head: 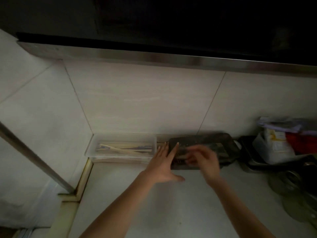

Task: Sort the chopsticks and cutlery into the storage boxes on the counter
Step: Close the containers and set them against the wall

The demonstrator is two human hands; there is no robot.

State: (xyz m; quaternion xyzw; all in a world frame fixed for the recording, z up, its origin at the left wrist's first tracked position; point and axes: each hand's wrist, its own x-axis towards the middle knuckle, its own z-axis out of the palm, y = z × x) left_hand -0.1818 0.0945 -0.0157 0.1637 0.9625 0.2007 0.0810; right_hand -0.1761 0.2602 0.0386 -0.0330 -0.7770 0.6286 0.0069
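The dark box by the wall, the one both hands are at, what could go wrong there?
1. The kitchen is dim and the right hand is blurred, so it might grab the wrong piece from the dark box.
2. The left hand lies flat against the box's left end; a push could slide it.
3. Chopsticks in the clear box already lie crossed, so more could pile unevenly.

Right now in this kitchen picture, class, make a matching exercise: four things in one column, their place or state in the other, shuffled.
1. clear box
2. dark box
3. left hand
4. right hand

a. blurred, over the dark box
b. in the corner, holding pale chopsticks
c. straight fingers on the dark box's left end
d. right of the clear box

Pairs: 1-b, 2-d, 3-c, 4-a
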